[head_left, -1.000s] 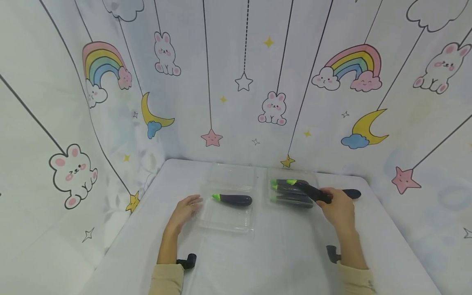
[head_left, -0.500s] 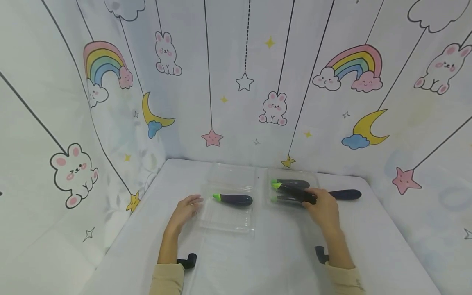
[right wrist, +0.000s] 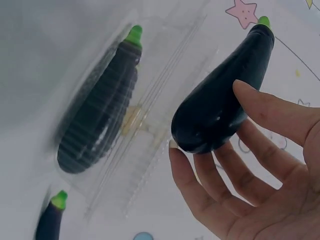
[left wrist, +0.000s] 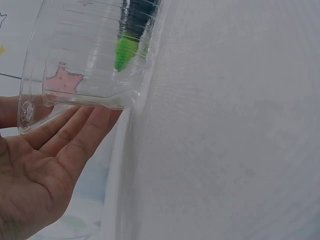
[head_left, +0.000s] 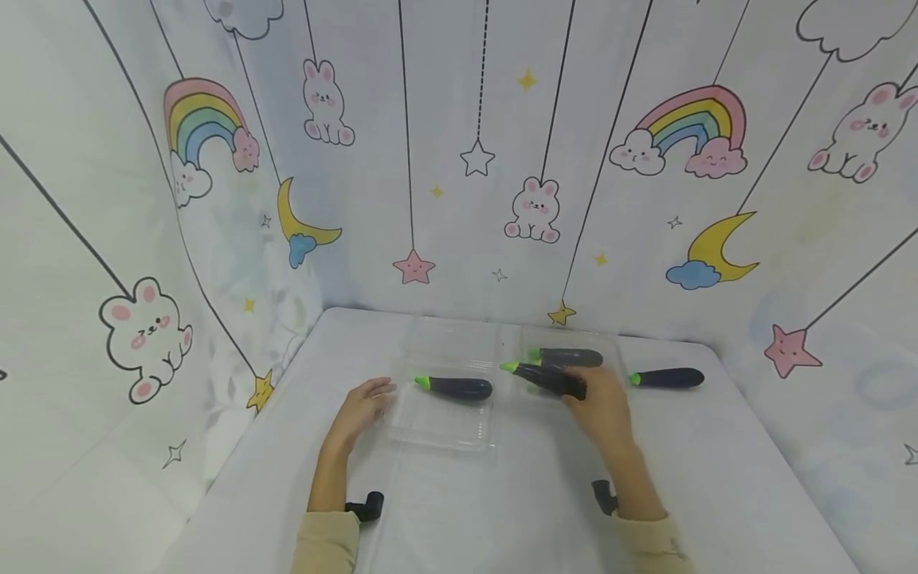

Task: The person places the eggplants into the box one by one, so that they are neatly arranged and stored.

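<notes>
In my right hand (head_left: 602, 402) is a dark purple toy eggplant (head_left: 548, 379) with a green stem, pinched between thumb and fingertips over the right clear plastic container (head_left: 610, 343). The right wrist view shows this eggplant (right wrist: 225, 90) up off the container, stem pointing away from the palm. Another eggplant (head_left: 570, 357) lies inside that container. The left clear container (head_left: 437, 430) has its lid folded back and one eggplant (head_left: 459, 388) in it. My left hand (head_left: 361, 410) rests at its left edge, fingers extended against the clear wall (left wrist: 90, 102).
One loose eggplant (head_left: 667, 378) lies on the white table (head_left: 516, 494) to the right of the containers. A cloth wall (head_left: 459, 207) printed with rabbits, stars and rainbows rises behind the table. Black wrist mounts (head_left: 367, 507) show at both forearms.
My right hand has carried the eggplant leftward across the right container, uncovering the loose eggplant on the right. The left hand has stayed in place.
</notes>
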The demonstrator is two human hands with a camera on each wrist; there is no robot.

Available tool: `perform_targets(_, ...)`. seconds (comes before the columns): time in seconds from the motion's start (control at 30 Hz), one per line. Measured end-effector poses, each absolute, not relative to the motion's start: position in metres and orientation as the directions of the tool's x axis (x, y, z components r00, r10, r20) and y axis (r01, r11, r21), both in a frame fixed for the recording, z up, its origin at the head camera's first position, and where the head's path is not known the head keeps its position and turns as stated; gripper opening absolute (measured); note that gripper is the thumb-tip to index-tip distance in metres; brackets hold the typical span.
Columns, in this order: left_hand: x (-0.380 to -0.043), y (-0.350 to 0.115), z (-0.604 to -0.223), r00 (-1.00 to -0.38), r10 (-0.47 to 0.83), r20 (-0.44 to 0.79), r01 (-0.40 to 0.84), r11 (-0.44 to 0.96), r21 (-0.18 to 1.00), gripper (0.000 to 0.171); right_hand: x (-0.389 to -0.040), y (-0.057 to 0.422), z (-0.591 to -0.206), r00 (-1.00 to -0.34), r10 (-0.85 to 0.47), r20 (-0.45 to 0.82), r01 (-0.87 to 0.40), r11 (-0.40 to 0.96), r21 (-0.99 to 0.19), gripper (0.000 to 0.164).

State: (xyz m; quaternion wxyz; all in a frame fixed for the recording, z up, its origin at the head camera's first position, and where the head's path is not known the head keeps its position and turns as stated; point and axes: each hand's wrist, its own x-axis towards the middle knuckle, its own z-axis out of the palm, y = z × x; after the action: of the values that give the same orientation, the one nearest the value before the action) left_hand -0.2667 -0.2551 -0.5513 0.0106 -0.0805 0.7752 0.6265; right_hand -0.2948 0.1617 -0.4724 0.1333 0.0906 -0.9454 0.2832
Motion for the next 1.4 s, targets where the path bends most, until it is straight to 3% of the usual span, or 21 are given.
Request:
perform_targets(0.23,-0.267,-0.255,-0.552,-0.987,-0.114,-0.109,-0.132,0.216,0.967,0.051,-0.291,0.146,-0.472,-0.931,-0.133,0.339,-0.296,0.818,-0.493,0.046)
perform_targets(1.4,-0.263,-0.253,-0.547,-0.986,-0.123,-0.117,-0.141,0.212,0.967,0.051,-0.295,0.081,-0.479,-0.946,-0.198,0.258,-0.298,0.845,-0.443,0.045)
